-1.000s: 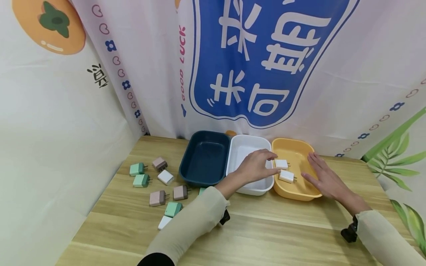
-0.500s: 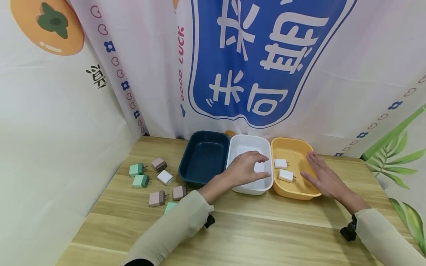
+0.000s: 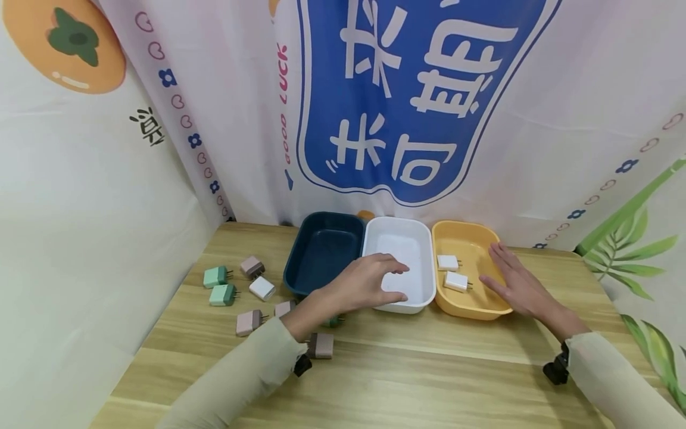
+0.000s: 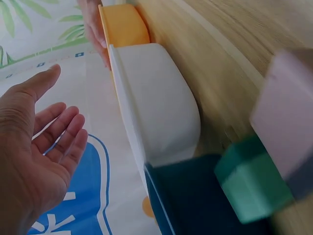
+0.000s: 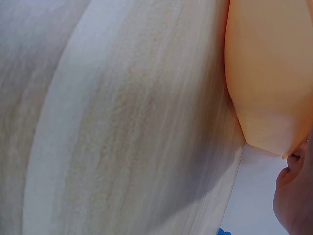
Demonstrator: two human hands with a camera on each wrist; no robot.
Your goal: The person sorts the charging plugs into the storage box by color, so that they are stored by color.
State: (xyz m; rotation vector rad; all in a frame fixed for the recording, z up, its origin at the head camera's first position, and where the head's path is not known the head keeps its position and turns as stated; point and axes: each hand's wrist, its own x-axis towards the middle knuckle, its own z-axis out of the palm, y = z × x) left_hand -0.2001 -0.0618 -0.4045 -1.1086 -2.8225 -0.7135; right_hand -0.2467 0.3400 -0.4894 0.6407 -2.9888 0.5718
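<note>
My left hand (image 3: pixel 361 283) hangs over the front of the white bin (image 3: pixel 399 307), thumb and fingers apart, holding nothing. In the left wrist view the left palm (image 4: pixel 39 171) is bare and its fingers are loosely bent. My right hand (image 3: pixel 522 292) is at the right rim of the yellow bin (image 3: pixel 477 311), fingers extended. Two white charger plugs (image 3: pixel 456 281) lie in that bin, towards its left side. On the table at left are green chargers (image 3: pixel 215 276), pink chargers (image 3: pixel 249 322) and a white charger (image 3: pixel 262 288). My left forearm hides part of this group.
A dark blue bin (image 3: pixel 292 271) stands left of the white one, and the three bins touch or nearly touch in a row. Behind them hangs a printed cloth (image 3: pixel 257 149). One pink charger (image 3: pixel 321 345) lies beside my left sleeve on the wooden table (image 3: pixel 429 381).
My left hand has drawn back leftward from above the yellow bin's white chargers to the white bin. The right hand stays at the yellow rim. The head view has shifted slightly.
</note>
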